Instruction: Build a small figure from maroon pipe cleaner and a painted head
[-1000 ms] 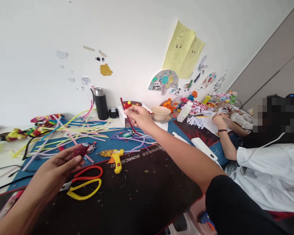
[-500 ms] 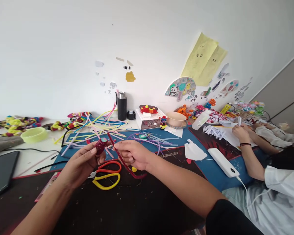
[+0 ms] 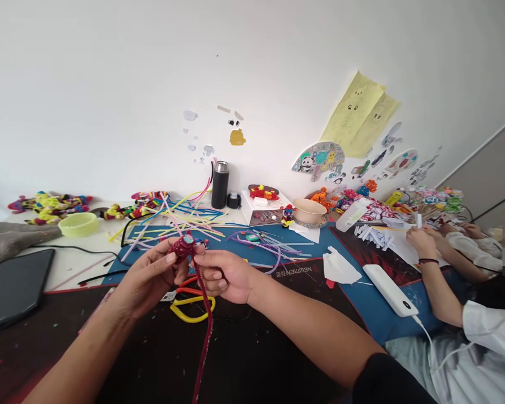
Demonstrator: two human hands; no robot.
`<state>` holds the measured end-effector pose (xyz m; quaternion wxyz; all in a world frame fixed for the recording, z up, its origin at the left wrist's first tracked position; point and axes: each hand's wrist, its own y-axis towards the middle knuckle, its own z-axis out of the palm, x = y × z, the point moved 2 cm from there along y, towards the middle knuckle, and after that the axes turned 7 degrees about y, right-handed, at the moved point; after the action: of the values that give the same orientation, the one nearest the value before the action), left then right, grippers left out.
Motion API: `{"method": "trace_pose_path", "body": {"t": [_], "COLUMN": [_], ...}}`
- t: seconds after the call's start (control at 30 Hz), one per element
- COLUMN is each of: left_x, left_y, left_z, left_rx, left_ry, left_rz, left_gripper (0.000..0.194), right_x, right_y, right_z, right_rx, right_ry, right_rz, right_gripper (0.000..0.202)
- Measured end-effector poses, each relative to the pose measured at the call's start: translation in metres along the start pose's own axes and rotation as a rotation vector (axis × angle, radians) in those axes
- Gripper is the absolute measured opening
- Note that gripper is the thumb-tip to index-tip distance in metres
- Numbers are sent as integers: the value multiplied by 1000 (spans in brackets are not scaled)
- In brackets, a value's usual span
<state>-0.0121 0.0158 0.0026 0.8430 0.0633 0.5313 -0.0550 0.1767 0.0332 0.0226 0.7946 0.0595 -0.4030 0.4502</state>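
One maroon pipe cleaner [image 3: 207, 331], pinched in your right grip [image 3: 228, 275], now closes in beside the wrapped maroon piece [image 3: 180, 247] your left grip [image 3: 146, 279] clamps, seemingly lining the two up.

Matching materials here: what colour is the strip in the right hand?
Dark red strip, showing best in the head view.

The flask [image 3: 220, 189] is set near the wall [image 3: 109, 112], with a cup lid [image 3: 234, 201] just to its right; farther right of it, a box [image 3: 248, 209] and a bowl [image 3: 308, 217] are placed. Left of the flask, stems [image 3: 193, 209] are strewn. Before it, a craft piece [image 3: 180, 252] is held near scissors [image 3: 189, 320]. Nearer the front, a phone [image 3: 19, 289] is set left of it, a power bank [image 3: 389, 290] right.
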Motion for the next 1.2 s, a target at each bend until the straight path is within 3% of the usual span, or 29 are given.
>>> {"method": "trace_pose_path", "body": {"t": [0.2,0.47,0.8,1.0,1.2], "left_x": [2,3,4,4,5], "left_y": [5,10,10,12,8], "left_z": [1,-2,2,-6,-3], "left_rx": [-153,-274,-301,-333,-222], "left_ry": [-50,-2,52,67,198], "left_rz": [8,53,48,74,-8], "left_gripper": [48,43,46,43,44], "right_x": [-2,-16,-31,-27,-23], "right_y": [-4,-5,17,14,7], "right_z": [0,-7,-4,-9,-24], "right_rx": [10,-33,-158,-180,-156], "right_ry": [-31,-202,-287,-236,-192], "right_rz": [-107,-176,-210,-249,-222], "right_gripper": [37,59,60,59,56]}}
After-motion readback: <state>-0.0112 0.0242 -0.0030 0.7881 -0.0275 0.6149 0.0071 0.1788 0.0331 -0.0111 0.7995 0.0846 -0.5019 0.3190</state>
